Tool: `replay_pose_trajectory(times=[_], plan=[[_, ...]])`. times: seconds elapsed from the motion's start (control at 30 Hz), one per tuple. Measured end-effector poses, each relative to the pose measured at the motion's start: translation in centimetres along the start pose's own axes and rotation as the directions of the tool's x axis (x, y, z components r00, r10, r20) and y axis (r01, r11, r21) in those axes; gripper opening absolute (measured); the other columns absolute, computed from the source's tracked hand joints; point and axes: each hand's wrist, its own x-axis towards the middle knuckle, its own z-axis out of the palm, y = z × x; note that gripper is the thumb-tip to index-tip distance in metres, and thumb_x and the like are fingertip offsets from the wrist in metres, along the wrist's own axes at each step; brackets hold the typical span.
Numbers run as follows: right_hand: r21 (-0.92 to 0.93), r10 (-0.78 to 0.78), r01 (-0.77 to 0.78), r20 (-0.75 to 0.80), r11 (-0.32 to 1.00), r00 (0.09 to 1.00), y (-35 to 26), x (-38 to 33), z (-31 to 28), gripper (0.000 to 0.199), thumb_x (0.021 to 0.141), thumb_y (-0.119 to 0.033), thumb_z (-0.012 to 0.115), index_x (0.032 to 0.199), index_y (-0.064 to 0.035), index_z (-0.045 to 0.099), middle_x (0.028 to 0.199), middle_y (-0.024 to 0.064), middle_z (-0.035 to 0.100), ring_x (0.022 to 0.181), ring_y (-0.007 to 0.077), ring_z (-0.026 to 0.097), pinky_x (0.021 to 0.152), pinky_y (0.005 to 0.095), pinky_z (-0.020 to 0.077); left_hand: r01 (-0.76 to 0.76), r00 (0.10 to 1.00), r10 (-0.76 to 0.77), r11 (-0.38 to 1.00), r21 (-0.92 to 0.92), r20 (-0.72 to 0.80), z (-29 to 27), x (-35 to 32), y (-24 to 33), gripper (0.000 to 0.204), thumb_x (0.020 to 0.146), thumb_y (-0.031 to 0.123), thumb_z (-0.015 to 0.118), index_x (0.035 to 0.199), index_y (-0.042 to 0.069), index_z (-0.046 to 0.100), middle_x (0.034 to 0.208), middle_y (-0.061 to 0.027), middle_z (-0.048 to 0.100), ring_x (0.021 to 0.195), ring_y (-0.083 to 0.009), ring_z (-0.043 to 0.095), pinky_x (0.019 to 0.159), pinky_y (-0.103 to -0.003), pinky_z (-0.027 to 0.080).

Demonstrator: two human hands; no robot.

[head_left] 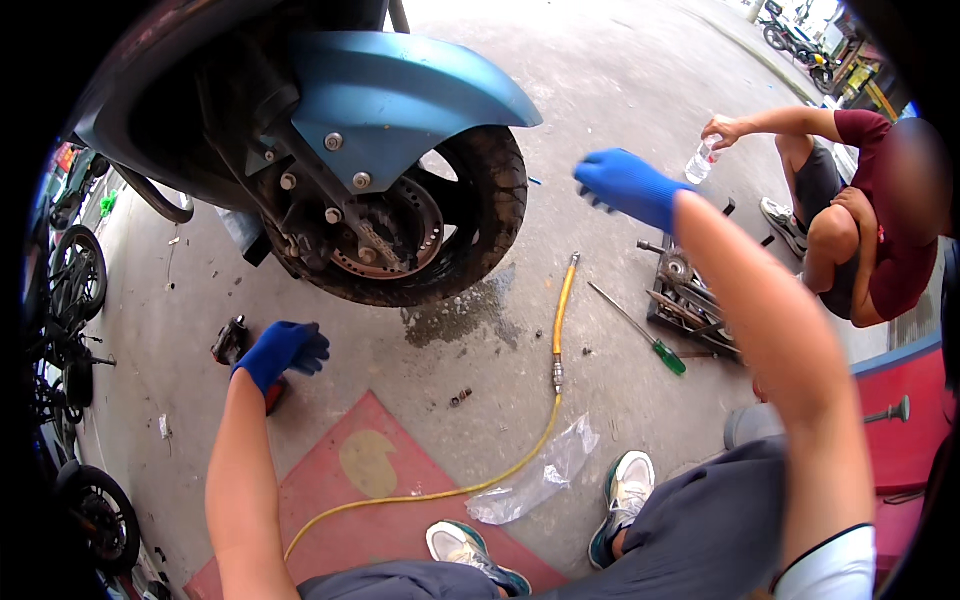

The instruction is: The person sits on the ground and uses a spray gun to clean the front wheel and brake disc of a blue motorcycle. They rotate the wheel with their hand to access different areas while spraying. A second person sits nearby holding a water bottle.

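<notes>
My left hand (283,355), in a blue glove, has its fingers loosely bent and apart, with nothing seen in them. Behind it on the floor lies a black and red tool (230,340), partly hidden, perhaps a power tool. Held up at the right of the wheel, my gloved right hand (630,187) is slightly blurred; its fingers are loosely curled and apart, and I see nothing in them. Between the hands stands a scooter's front wheel (500,200) with a brake disc (420,250), under a blue fender (410,90). Neither hand touches the wheel.
A yellow air hose (565,300) runs over a red mat (330,480), beside a clear plastic bag (540,475). Near my right arm are a green-handled screwdriver (668,357) and a metal tool or stand (680,290). A crouching person (880,220) holds a clear bottle (700,163).
</notes>
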Motion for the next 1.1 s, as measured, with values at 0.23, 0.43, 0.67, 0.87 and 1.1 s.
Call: replay_pose_trajectory(times=[0.23,0.43,0.67,0.87,1.1], plan=[[0.833,0.114,0.145,-0.241,0.534,0.964,-2.8,6.4,11.0,0.077,0.094,-0.062,0.037,0.122,0.0063,0.058,0.116,0.0239,0.064,0.105,0.0315,0.060,0.091,0.0397,0.0440,-0.102,0.994,0.074,0.912,0.398,0.085,6.5,-16.6,4.9,0.034,0.089,0.023,0.060,0.116,0.003,0.064,0.090,-0.0083,0.071,0.070,-0.0132,0.067,0.065,-0.027,0.053],[0.519,0.051,0.404,-0.658,0.753,0.751,-3.3,2.4,15.8,0.050,0.098,-0.044,0.044,0.102,0.0028,0.060,0.098,0.0276,0.064,0.097,0.0419,0.061,0.082,0.0481,0.0460,-0.359,0.931,0.278,0.805,0.472,0.235,12.4,-23.9,8.8,0.041,0.083,0.015,0.067,0.120,-0.002,0.062,0.103,-0.0141,0.070,0.096,-0.0213,0.067,0.089,-0.034,0.050],[0.285,-0.004,0.445,-0.839,0.849,0.545,-9.9,-6.7,22.8,0.043,0.084,-0.044,0.066,0.096,-0.0043,0.055,0.090,0.0149,0.053,0.085,0.0335,0.051,0.076,0.0438,0.0396,-0.445,0.817,0.455,0.888,0.115,-0.354,17.4,-13.8,10.1,0.048,0.093,0.022,0.060,0.133,-0.001,0.048,0.121,-0.0132,0.059,0.109,-0.0183,0.059,0.095,-0.033,0.046],[0.348,-0.082,0.468,-0.725,0.812,0.684,-13.1,-10.6,26.4,0.047,0.079,-0.038,0.071,0.104,-0.0024,0.052,0.103,0.0167,0.053,0.096,0.0346,0.049,0.083,0.0453,0.0395,-0.446,0.797,0.309,0.880,-0.161,-0.520,14.1,-12.7,6.2,0.033,0.099,0.035,0.052,0.113,0.006,0.059,0.106,-0.0077,0.065,0.091,-0.0182,0.064,0.075,-0.031,0.051],[0.361,-0.176,0.515,-0.661,0.777,0.730,-14.8,-13.0,30.2,0.034,0.077,-0.015,0.063,0.107,-0.0011,0.054,0.105,0.0183,0.054,0.100,0.0367,0.051,0.083,0.0469,0.0425,-0.407,0.787,0.254,0.898,-0.164,-0.563,11.3,-11.0,3.6,0.036,0.094,0.031,0.060,0.118,0.005,0.055,0.105,-0.0067,0.064,0.092,-0.0167,0.062,0.080,-0.032,0.050]])
